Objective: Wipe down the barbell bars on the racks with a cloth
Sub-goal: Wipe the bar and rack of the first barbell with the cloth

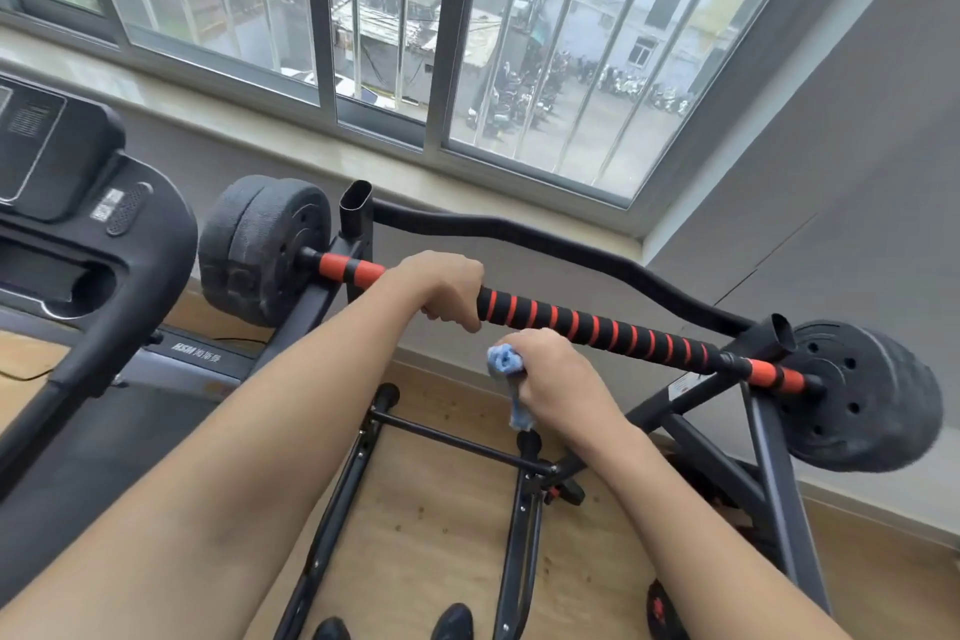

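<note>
A barbell bar (602, 325) with black and red striped foam lies across a black rack (358, 213), with black weight plates at both ends. My left hand (447, 288) grips the bar left of its middle, fingers curled round it. My right hand (556, 379) is just below and in front of the bar, apart from it, and holds a bunched blue cloth (504, 361) whose ends stick out above and below the fist.
A second curved black bar (571, 244) rests on the rack behind the striped one. A treadmill (78, 234) stands at the left. The window sill and a grey wall are close behind. The rack's legs (457, 439) cross the wooden floor below my hands.
</note>
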The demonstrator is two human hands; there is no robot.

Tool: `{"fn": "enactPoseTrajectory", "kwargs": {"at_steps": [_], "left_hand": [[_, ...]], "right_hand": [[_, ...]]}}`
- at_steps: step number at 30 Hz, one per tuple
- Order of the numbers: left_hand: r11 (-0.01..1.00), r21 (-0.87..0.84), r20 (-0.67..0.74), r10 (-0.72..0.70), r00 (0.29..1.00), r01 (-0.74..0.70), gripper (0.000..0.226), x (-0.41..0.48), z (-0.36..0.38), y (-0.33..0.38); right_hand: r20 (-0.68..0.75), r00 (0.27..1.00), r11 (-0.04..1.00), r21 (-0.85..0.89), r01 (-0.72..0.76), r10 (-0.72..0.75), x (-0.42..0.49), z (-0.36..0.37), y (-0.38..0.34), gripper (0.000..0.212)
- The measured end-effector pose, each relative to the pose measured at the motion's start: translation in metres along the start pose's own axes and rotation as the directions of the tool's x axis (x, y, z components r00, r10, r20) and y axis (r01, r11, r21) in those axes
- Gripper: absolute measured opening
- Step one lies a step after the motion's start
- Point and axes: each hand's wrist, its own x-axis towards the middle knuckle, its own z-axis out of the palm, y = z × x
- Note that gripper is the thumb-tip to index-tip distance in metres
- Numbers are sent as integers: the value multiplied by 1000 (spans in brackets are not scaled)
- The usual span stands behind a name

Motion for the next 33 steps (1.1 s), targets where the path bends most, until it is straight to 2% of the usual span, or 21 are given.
{"fn": "enactPoseTrajectory", "kwargs": {"at_steps": [2,4,9,13,18,21,23,26,28,29,31,33], "left_hand": [[1000,6,-9,-4,1000,4,24,1,0,-1],[1000,19,-26,-8,1000,9,24,2,1,-1],[997,78,-98,-6,995,13,26,0,7,-1],[986,169,-254,41,966,3,22,-4,16,-1],[950,310,-482,127,867,34,5,-12,40,2],[938,334,-624,141,769,99,15,-14,61,3],[948,311,-568,133,812,62,14,-17,53,8],[972,221,-335,152,930,-80,52,-21,21,6],[978,186,-181,134,974,-100,67,-19,2,7],[980,174,-119,119,986,-97,64,-18,-1,8],[991,117,-35,74,997,-70,42,-16,7,12],[993,117,-123,45,991,-31,25,-16,21,14]], "right_hand": [[-56,996,992,109,-68,75,9,-9,9,13],[-126,988,989,130,-73,89,22,-19,16,7],[-200,977,993,111,-46,68,47,-23,22,24],[-221,972,990,131,-51,79,57,-16,21,30],[-194,966,978,153,-139,168,69,-13,18,24],[-157,964,966,181,-187,216,72,-15,17,21],[-133,967,965,179,-192,217,68,-16,17,20],[-91,974,968,163,-193,209,62,-19,15,17],[-66,976,968,159,-194,207,58,-23,13,15],[-71,978,971,154,-186,198,56,-24,11,16],[-111,978,978,137,-160,176,52,-20,11,22],[-160,974,983,117,-141,159,51,-13,11,24]]}}
